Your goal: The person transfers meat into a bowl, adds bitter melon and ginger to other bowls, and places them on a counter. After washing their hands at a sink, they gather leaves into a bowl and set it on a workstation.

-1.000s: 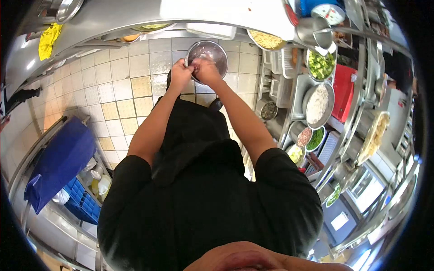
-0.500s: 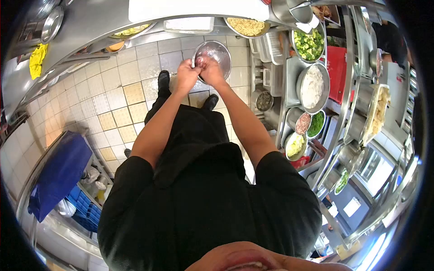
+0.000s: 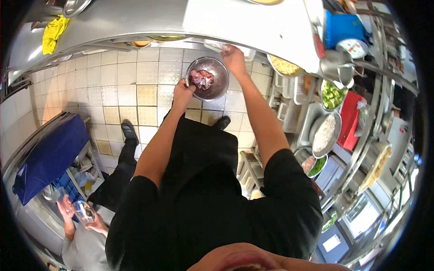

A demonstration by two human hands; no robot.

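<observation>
My left hand (image 3: 183,94) grips the near left rim of a steel mixing bowl (image 3: 221,88), thumb over the edge. Pieces of raw red meat (image 3: 201,79) lie in the bowl, which is held above the tiled floor. My right hand (image 3: 233,59) reaches past the bowl to the shelf under the counter edge. Its fingers are closed at the end of a clear plastic container (image 3: 213,46), partly hidden beneath the counter.
Ahead runs a steel counter (image 3: 135,20) with a white cutting board (image 3: 253,27). Bowls of noodles (image 3: 285,66), cut green vegetables (image 3: 333,95) and white food (image 3: 324,133) stand to the right. At lower left, a person in grey (image 3: 86,244) holds a clear container (image 3: 84,211).
My hands were together over the bowl and have parted. The right reached forward to the shelf; the left now holds the bowl's rim. A person has appeared at lower left.
</observation>
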